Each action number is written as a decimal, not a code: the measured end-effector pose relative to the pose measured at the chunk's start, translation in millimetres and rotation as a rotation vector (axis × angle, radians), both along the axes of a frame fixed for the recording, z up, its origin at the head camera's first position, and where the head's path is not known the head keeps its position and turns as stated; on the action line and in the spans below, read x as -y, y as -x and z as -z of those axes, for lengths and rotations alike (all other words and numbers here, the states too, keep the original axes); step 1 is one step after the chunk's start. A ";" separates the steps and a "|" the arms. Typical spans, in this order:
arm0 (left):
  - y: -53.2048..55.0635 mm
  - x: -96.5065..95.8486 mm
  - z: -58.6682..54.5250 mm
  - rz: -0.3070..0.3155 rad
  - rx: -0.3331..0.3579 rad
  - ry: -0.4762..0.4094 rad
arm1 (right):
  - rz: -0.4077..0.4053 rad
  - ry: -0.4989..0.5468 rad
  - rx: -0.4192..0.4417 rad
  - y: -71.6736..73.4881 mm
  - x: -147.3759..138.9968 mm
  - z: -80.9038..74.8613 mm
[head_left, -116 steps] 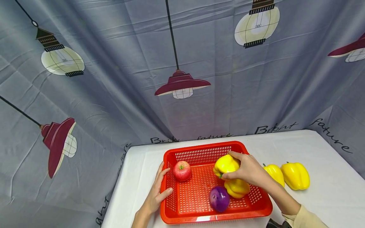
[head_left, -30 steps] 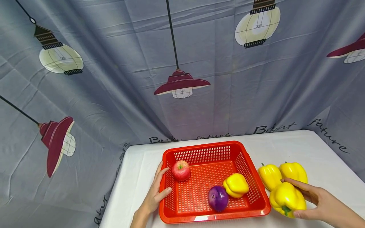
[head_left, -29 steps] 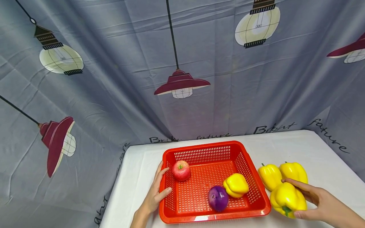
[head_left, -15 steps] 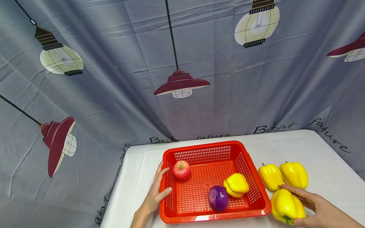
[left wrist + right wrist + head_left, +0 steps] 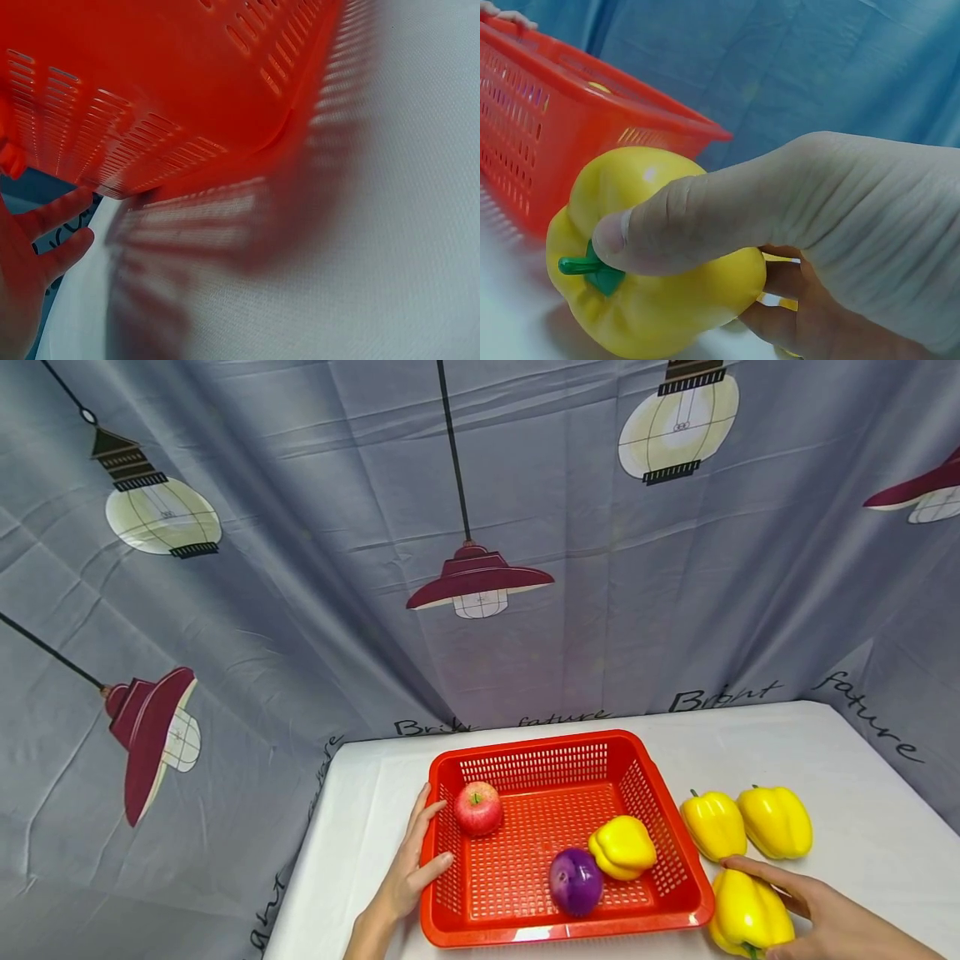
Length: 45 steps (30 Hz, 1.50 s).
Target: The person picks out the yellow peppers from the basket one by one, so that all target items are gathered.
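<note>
At the basket's right front corner, my right hand (image 5: 813,914) holds a yellow bell pepper (image 5: 750,914) low at the white tabletop. In the right wrist view my thumb lies beside the green stem of the pepper (image 5: 641,300), and the other fingers are partly hidden behind it. My left hand (image 5: 408,864) rests on the left rim of the red plastic basket (image 5: 525,935), fingers fairly straight. The left wrist view shows two outstretched fingers (image 5: 66,251) outside the basket wall. Inside the basket are a red apple (image 5: 477,808), a purple onion-like ball (image 5: 576,882) and another yellow pepper (image 5: 622,847).
Two more yellow peppers, one near the basket (image 5: 714,825) and one farther right (image 5: 776,822), lie side by side beyond my right hand. The white-covered table (image 5: 750,735) ends at a grey curtain (image 5: 315,568) printed with lamps.
My right hand lifted a yellow pepper out of the basket, carried it right, and lowered it in front of the two others. Over the last second it slid slightly nearer. My left hand stayed put.
</note>
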<state>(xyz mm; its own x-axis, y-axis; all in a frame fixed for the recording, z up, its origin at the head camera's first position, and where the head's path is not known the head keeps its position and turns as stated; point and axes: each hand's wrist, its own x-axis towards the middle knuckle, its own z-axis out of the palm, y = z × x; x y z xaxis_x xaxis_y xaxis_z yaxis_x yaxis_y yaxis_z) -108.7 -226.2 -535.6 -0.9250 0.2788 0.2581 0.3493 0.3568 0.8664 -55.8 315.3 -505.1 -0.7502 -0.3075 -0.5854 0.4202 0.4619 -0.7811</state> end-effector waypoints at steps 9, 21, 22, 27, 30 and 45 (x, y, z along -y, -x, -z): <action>0.5 -0.7 2.2 0.007 0.007 -0.002 | -0.014 -0.001 0.008 -0.3 0.8 9.9; -0.1 1.0 2.6 0.010 -0.002 0.008 | -0.017 -0.003 0.062 -0.7 5.6 11.6; -0.3 1.0 2.8 0.013 -0.003 0.005 | -0.017 0.002 0.065 -0.7 5.6 12.1; -1.5 0.5 2.1 0.008 0.009 -0.005 | -0.035 0.017 0.068 0.0 3.6 15.7; -1.9 0.1 1.5 -0.001 0.020 -0.010 | -0.055 0.000 0.047 1.6 2.3 17.5; 0.6 0.4 2.0 0.016 0.002 0.000 | -0.030 -0.043 0.051 1.5 4.5 11.7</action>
